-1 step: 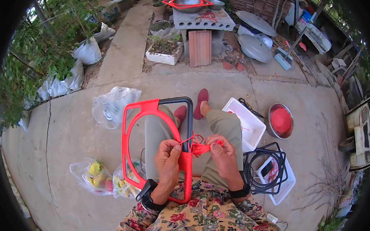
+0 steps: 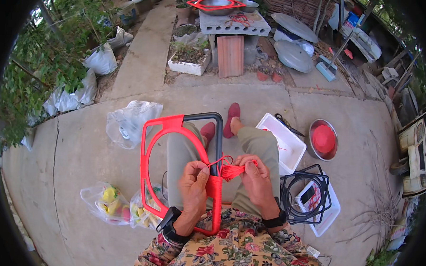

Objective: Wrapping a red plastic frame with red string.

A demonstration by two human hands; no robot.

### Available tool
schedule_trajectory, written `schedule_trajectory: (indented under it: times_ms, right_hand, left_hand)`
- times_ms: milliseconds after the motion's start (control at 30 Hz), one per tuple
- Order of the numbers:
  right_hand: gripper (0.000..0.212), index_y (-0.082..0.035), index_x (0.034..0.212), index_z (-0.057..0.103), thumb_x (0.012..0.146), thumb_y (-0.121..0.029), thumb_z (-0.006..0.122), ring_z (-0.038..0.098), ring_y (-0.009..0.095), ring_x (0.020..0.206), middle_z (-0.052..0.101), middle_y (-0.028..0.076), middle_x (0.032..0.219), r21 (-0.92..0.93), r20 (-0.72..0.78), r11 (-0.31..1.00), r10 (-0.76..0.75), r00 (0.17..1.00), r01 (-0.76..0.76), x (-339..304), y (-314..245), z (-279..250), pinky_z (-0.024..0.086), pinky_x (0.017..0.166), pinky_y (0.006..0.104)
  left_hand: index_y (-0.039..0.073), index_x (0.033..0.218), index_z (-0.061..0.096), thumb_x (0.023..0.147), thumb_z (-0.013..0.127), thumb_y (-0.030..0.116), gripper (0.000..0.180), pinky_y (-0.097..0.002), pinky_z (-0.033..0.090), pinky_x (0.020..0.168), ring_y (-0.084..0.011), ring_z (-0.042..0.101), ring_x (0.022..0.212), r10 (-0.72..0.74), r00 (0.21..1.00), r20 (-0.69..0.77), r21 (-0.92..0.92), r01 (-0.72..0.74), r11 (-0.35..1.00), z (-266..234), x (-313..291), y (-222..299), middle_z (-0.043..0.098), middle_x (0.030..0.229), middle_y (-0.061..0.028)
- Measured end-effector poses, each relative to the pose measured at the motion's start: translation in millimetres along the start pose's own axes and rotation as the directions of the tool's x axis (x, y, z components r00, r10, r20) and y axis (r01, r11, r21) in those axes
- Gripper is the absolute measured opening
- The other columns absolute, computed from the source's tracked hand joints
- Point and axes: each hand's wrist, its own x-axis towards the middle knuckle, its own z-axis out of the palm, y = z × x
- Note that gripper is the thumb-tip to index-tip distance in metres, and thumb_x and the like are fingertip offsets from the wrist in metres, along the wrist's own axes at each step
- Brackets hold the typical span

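Across my lap rests a black square frame [image 2: 219, 133] with a ring inside it. Red cord [image 2: 147, 149] is wrapped tightly over most of it, and the top right corner and upper right side show bare black. My left hand [image 2: 193, 182] is closed at the right side of the ring, thumb and fingers pinching a strand of the red cord. Just right of the frame, my right hand [image 2: 254, 178] grips a loose bundle of red cord [image 2: 231, 172]. Thin loops run between the bundle and the frame's bare right bar.
To the right are a white foam box [image 2: 288, 148], a metal bowl [image 2: 315, 153] holding something red, and stacked black frames [image 2: 295, 210] over a white tray [image 2: 332, 219]. Plastic bags [image 2: 106, 207] lie at left. A concrete block table [image 2: 234, 25] stands ahead.
The bundle of red cord has spread slightly under my right hand, whose fingers have shifted a little. My left hand and the frame stay in place.
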Motion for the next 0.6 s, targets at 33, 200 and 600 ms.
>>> schedule_trajectory:
  times_ms: [33,200,600]
  right_hand:
    - [0.024,-0.003,0.098,0.056,0.097,-0.027,0.054,0.051,0.011,0.077,0.058,0.002,0.087,0.213,-0.025,0.977,-0.016,1.0,0.021,4.3,-1.5,11.9,0.044,0.077,0.0259]
    - [0.025,-0.006,0.091,0.049,0.101,-0.028,0.044,0.049,0.017,0.08,0.049,0.003,0.077,0.661,-0.031,0.748,0.106,0.994,-0.059,13.6,5.5,14.6,0.04,0.078,0.0327]
    - [0.016,-0.003,0.101,0.051,0.091,-0.011,0.059,0.042,0.009,0.06,0.043,-0.002,0.066,0.152,-0.071,0.975,0.173,0.982,-0.161,5.4,11.8,9.6,0.036,0.058,0.0249]
  left_hand:
    - [0.005,0.098,0.054,0.093,0.056,0.003,0.005,-0.018,0.042,0.071,-0.0044,0.051,0.083,-0.039,0.998,0.048,-0.025,0.041,0.999,0.0,-0.8,2.0,0.056,0.095,0.001]
    - [0.006,0.099,0.053,0.094,0.056,0.006,0.005,-0.0194,0.044,0.073,-0.0054,0.05,0.079,-0.081,0.989,0.124,-0.118,0.095,0.988,5.9,0.0,12.9,0.055,0.092,0.0011]
    - [0.005,0.098,0.052,0.093,0.057,0.006,0.007,-0.0225,0.048,0.074,-0.0067,0.053,0.08,-0.116,0.946,0.302,-0.126,0.16,0.979,-9.0,7.1,3.3,0.054,0.09,0.0007]
